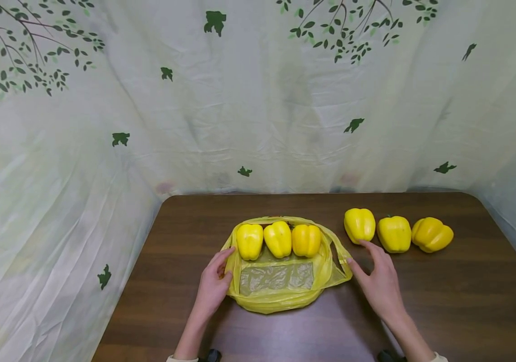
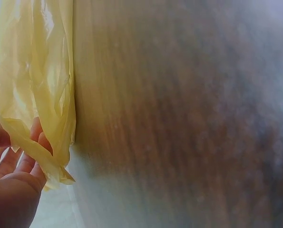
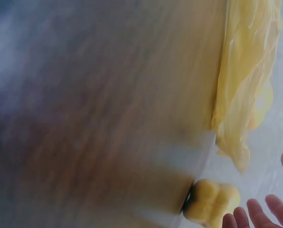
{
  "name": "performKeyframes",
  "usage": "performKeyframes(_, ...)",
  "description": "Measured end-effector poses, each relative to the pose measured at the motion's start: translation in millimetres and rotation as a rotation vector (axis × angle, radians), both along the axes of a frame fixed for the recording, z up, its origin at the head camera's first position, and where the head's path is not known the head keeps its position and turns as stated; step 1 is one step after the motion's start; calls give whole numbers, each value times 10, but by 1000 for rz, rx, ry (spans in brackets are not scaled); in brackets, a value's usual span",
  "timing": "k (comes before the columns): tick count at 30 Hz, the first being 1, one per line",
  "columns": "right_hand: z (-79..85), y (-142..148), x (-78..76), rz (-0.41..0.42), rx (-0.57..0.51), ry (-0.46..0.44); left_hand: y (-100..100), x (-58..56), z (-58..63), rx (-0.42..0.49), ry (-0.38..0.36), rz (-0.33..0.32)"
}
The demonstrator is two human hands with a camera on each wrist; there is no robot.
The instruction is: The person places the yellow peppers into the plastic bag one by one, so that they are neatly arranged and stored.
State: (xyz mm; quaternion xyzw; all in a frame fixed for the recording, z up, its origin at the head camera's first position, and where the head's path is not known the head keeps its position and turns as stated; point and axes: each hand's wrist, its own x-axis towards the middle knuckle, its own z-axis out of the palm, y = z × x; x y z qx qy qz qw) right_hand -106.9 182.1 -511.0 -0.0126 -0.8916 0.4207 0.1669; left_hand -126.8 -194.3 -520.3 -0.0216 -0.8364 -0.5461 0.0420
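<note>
A thin yellow plastic bag (image 1: 276,301) lies spread open on the table, with three yellow bell peppers (image 1: 278,240) in a row along its far side. At the bag's left edge is my left hand (image 1: 212,284); in the left wrist view its fingers curl through the handle loop (image 2: 34,154). My right hand (image 1: 381,284) is by the right handle, fingers spread and thumb near the plastic. The right wrist view shows these fingers apart from the bag (image 3: 246,61). Beyond my right fingertips sits another yellow bell pepper (image 1: 359,225).
Two more yellow bell peppers, one upright (image 1: 394,235) and one tilted (image 1: 432,235), lie to the right in the same row. The brown wooden table (image 1: 466,301) ends at a pale curtain (image 1: 258,125) printed with leaves.
</note>
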Motion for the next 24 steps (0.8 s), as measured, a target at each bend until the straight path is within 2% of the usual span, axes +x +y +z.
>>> performKeyframes(1,2,12,4,-3,-2,-3,-1,2,0,0,3,-1)
performKeyframes(2,7,24,10,-7,-4,-10,16,19,54,2,-3,-3)
performKeyframes(6,42,75,23,-29,1,-45,34,22,74,7,-10,-10)
performKeyframes(13,94,191,23,-76,-12,-85,1,-3,-7,2,14,-3)
performKeyframes(17,115,274,29,-109,-37,-126,-7,5,-2,3,22,-16)
performKeyframes(24,127,441,45,-156,-40,-159,0,15,12,-9,10,3)
